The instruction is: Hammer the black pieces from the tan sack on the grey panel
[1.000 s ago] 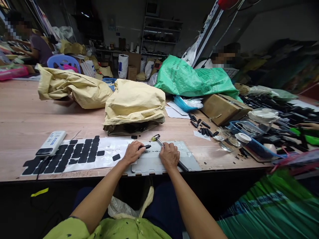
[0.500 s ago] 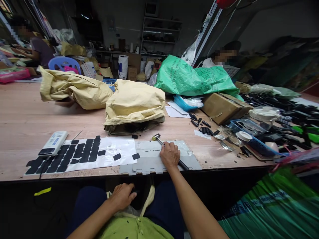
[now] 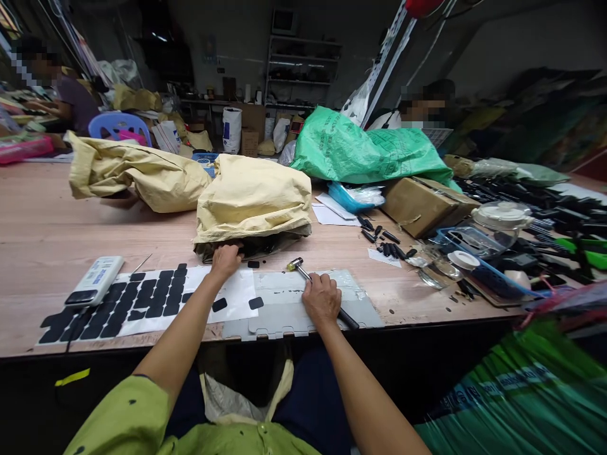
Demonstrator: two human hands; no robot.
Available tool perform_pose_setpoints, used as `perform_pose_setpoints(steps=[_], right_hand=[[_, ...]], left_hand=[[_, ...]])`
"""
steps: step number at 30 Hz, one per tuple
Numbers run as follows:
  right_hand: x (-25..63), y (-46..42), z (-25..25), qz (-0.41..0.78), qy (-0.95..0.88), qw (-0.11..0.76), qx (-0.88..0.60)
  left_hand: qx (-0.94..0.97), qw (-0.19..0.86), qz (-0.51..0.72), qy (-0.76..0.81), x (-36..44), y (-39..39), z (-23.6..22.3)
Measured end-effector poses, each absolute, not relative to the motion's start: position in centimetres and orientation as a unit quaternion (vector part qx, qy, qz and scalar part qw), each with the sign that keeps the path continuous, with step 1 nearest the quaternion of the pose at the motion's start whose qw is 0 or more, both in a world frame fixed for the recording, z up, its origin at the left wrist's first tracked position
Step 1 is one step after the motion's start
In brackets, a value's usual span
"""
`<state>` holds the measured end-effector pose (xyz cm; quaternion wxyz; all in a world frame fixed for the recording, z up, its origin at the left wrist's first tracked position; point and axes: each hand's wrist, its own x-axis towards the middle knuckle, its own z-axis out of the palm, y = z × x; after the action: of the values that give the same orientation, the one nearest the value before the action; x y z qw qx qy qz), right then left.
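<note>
My right hand [image 3: 322, 298] is wrapped round the handle of a small hammer [image 3: 302, 270], which rests on a grey board [image 3: 279, 319] at the table's front. My left hand [image 3: 226, 259] reaches to the open mouth of a yellow cloth bag [image 3: 253, 196], where dark pieces show inside; its fingertips are hidden there. Left of the board lies a white sheet [image 3: 196, 278] carrying rows of black rounded stickers [image 3: 164, 294]. A loose black sticker [image 3: 256, 303] sits where sheet and board meet, and another [image 3: 219, 304] is just left of it.
A white handheld device [image 3: 97, 278] with a cable stands on the sheet's left end. Behind are a second yellow bag [image 3: 142, 170], a green sack [image 3: 365, 148] and a cardboard box [image 3: 424, 205]. A blue basket [image 3: 493, 268] is at right. Two people sit further back.
My left hand has risen from my lap, forward over the table edge, to the mouth of the yellow bag. My right hand stays on the hammer in the same place.
</note>
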<state>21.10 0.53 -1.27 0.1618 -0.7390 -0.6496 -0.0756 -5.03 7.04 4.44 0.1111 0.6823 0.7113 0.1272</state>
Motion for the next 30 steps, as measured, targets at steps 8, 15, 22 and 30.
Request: perform_pose_setpoints(steps=[8, 15, 22, 30], right_hand=[[21.0, 0.6, -1.2, -0.069, -0.647, 0.164, -0.741], [21.0, 0.6, -1.2, -0.066, -0.647, 0.162, -0.742], [21.0, 0.5, -1.3, -0.066, -0.647, 0.163, -0.742], [21.2, 0.7, -1.1, -0.038, -0.644, 0.177, -0.743]], left_hand=[[0.686, 0.164, 0.051, 0.707, -6.6, 9.4, 4.1], [0.765, 0.133, 0.111, 0.62, -2.7, 5.2, 4.1], [0.783, 0.128, 0.198, 0.576, 2.2, 1.1, 0.4], [0.754, 0.18, 0.284, 0.564, 1.5, 1.4, -0.5]])
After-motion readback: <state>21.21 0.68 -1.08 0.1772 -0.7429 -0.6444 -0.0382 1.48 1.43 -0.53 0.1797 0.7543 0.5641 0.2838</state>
